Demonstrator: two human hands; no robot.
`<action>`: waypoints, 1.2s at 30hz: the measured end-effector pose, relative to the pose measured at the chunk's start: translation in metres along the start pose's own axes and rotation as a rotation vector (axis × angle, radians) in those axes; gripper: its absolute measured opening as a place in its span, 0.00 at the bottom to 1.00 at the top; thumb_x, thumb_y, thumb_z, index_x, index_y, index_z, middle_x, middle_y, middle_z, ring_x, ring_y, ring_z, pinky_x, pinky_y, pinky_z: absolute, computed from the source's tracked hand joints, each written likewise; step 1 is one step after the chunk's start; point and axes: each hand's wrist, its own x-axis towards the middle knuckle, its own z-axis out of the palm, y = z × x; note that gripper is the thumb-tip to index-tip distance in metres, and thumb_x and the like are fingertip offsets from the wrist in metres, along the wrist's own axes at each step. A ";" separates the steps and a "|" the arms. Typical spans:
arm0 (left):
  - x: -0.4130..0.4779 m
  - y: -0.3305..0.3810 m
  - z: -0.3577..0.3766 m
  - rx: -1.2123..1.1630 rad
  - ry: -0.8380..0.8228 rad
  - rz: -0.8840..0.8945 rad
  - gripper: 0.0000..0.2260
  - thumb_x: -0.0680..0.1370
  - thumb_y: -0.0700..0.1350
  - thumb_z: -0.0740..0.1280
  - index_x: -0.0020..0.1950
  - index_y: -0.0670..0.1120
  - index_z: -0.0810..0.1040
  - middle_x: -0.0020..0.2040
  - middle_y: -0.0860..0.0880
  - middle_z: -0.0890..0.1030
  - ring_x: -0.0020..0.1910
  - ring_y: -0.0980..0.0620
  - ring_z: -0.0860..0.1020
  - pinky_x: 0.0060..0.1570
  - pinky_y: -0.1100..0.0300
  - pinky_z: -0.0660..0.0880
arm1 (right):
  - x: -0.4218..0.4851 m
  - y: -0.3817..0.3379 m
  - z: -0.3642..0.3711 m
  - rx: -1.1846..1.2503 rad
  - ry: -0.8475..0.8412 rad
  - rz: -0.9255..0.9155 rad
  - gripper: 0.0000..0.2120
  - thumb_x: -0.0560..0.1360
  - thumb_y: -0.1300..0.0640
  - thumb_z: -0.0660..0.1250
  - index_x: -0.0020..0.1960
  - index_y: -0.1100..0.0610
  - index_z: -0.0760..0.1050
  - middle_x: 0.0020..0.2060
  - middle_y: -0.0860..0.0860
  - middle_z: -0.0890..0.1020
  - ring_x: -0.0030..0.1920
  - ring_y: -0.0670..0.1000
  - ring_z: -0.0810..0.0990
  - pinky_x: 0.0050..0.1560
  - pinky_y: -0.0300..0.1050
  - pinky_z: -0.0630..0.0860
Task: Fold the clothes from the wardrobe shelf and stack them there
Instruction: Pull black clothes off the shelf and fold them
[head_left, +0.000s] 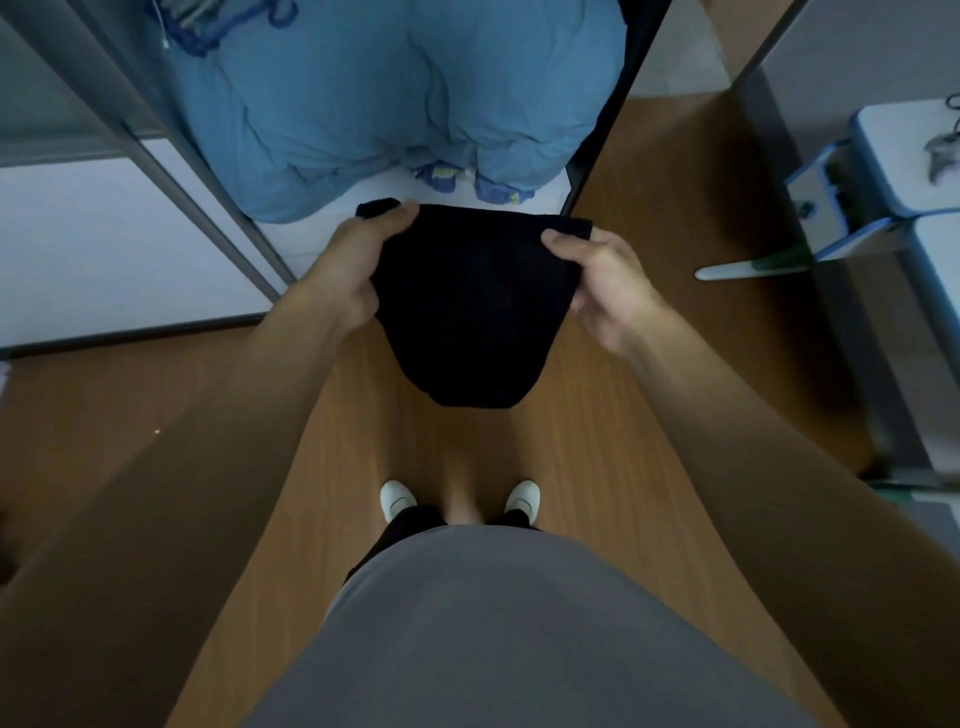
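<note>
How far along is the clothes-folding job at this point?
Done: no folded stack shows; the white wardrobe shelf holds a bulky light-blue padded bundle. In hand: the left hand and right hand pinch the top corners of a black knitted garment, hanging above the wooden floor. Left: finish folding it and lay it on the shelf.

Your black garment (467, 312) is plain and very dark. Just beyond it the wardrobe shelf (548, 193) is white. The bulky bedding (389, 104) above the garment is light blue, and its patterned edge (470, 182), nearest the garment, is darker blue and yellow. Up and left of the garment, the hangers (223, 26) are blue. Below it the floor (623, 389) is warm brown wood grain, your shoes (397, 499) are white, and your shirt (493, 623) is grey.
</note>
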 end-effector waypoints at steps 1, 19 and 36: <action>0.001 0.001 -0.003 -0.040 -0.044 -0.002 0.10 0.76 0.51 0.73 0.51 0.45 0.87 0.52 0.45 0.86 0.52 0.47 0.85 0.48 0.56 0.81 | 0.000 0.001 0.001 0.009 0.017 -0.004 0.12 0.79 0.63 0.65 0.61 0.66 0.79 0.52 0.59 0.86 0.52 0.55 0.86 0.50 0.48 0.82; 0.010 0.004 -0.025 0.164 0.221 0.086 0.13 0.79 0.49 0.68 0.58 0.42 0.81 0.51 0.46 0.86 0.49 0.48 0.85 0.45 0.58 0.82 | 0.004 0.007 0.022 0.001 0.106 0.123 0.22 0.73 0.76 0.57 0.66 0.68 0.72 0.55 0.64 0.78 0.55 0.63 0.80 0.60 0.62 0.77; -0.003 0.034 -0.071 0.636 0.117 0.247 0.14 0.75 0.48 0.74 0.60 0.57 0.81 0.59 0.51 0.82 0.53 0.60 0.81 0.49 0.72 0.74 | 0.031 0.003 0.067 -0.487 0.016 0.029 0.27 0.73 0.67 0.71 0.71 0.54 0.72 0.57 0.53 0.78 0.46 0.44 0.78 0.35 0.28 0.74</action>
